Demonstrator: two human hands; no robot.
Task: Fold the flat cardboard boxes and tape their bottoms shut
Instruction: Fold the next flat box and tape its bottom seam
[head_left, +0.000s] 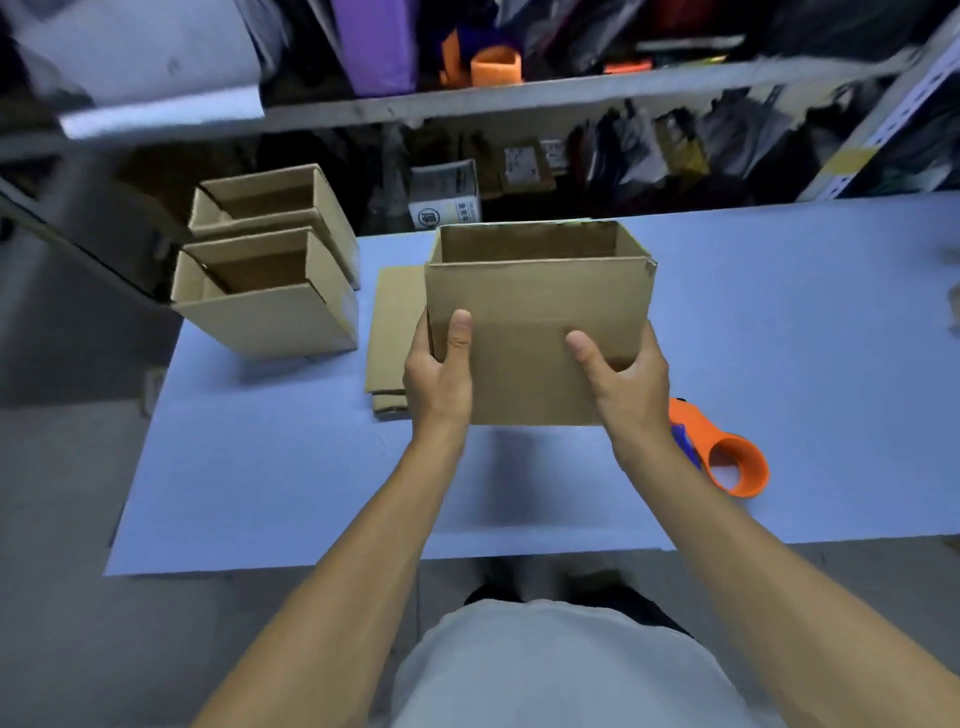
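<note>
At the centre of the frame, the left hand (439, 366) and right hand (626, 376) are gripping an opened, plain brown corrugated cardboard box (537, 312), thumbs on its near face and fingers curling around its sides, holding it mouth-up above the smooth pale blue tabletop (291, 467). The thin walls are likely flexing under the squeeze, so the box could skew or slip. Flat brown cardboard sheets (392, 338) are lying just left of it, two finished open boxes (270, 275) are sitting at upper left, and a glossy orange plastic tape dispenser (724, 452) is lying at lower right.

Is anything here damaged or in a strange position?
Only small things. The held box has a scuffed, ragged top right corner. The two finished boxes stand at the table's far left edge, seemingly slightly overhanging it.
</note>
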